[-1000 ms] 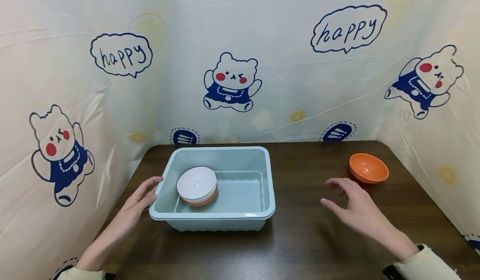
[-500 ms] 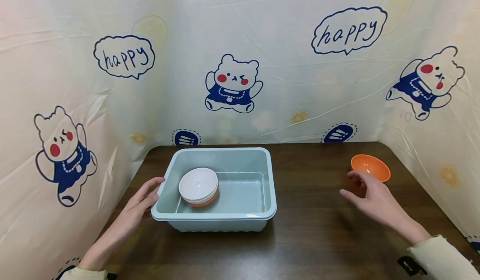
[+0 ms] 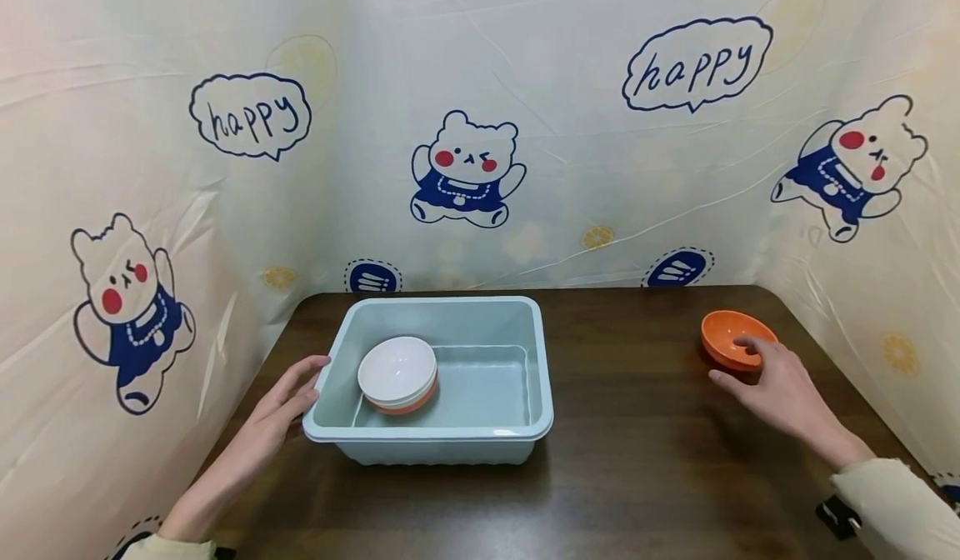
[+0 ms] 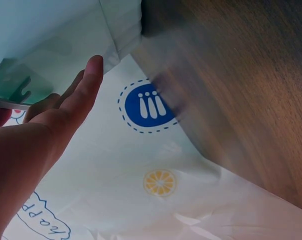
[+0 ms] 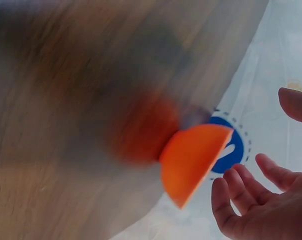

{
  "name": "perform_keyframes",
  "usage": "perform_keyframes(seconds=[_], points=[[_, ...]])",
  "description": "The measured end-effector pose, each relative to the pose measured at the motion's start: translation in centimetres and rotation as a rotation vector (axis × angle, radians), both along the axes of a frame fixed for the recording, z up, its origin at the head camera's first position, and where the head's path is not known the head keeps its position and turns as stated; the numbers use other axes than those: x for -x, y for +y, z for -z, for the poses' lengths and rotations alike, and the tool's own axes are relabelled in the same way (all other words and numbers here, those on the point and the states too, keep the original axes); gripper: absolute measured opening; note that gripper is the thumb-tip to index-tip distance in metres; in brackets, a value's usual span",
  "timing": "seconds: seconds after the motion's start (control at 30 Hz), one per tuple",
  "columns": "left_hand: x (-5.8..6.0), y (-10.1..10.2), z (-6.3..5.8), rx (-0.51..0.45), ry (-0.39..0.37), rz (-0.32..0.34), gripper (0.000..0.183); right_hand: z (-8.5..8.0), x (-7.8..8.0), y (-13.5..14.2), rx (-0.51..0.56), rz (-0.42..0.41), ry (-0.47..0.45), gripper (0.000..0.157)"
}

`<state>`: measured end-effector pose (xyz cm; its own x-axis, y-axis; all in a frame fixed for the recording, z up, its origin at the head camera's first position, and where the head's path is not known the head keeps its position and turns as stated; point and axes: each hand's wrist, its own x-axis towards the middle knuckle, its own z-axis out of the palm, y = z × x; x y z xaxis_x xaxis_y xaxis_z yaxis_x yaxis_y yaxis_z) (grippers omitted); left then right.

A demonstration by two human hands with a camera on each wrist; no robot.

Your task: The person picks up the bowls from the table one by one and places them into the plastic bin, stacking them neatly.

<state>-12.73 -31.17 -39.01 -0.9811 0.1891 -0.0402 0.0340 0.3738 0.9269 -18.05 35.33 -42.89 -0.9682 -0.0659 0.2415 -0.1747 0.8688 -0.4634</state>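
Observation:
A light blue plastic bin (image 3: 420, 432) stands on the table, left of centre. Inside at its left is a stack of bowls (image 3: 397, 368), a white one on top and orange showing at the bottom. My left hand (image 3: 273, 406) rests against the bin's left side, fingertips at the rim; in the left wrist view a finger (image 4: 86, 87) lies straight along its outer wall. An orange bowl (image 3: 726, 333) sits upright at the far right. My right hand (image 3: 787, 389) is at its near right edge, thumb and fingers spread apart and overlapping the rim in the head view.
The dark wooden table (image 3: 622, 452) carries the bin and the bowl. A pale printed sheet (image 3: 585, 152) hangs along the back and both sides, close behind the table's far edge.
My right hand has moved right and a little forward, up to the orange bowl, its fingers still apart. The left hand and the bin have stayed in place.

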Motion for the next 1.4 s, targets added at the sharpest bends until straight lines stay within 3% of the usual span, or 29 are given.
perform_keyframes(seconds=[0.33,1.4], points=[[0.1,0.1,-0.1,-0.011,0.010,0.011,0.052,0.9,1.9,2.5,-0.075,0.122,-0.031,0.103],[-0.1,0.2,-0.4,-0.005,0.004,0.019,0.050,2.0,5.5,5.6,-0.098,0.165,-0.167,0.117]])
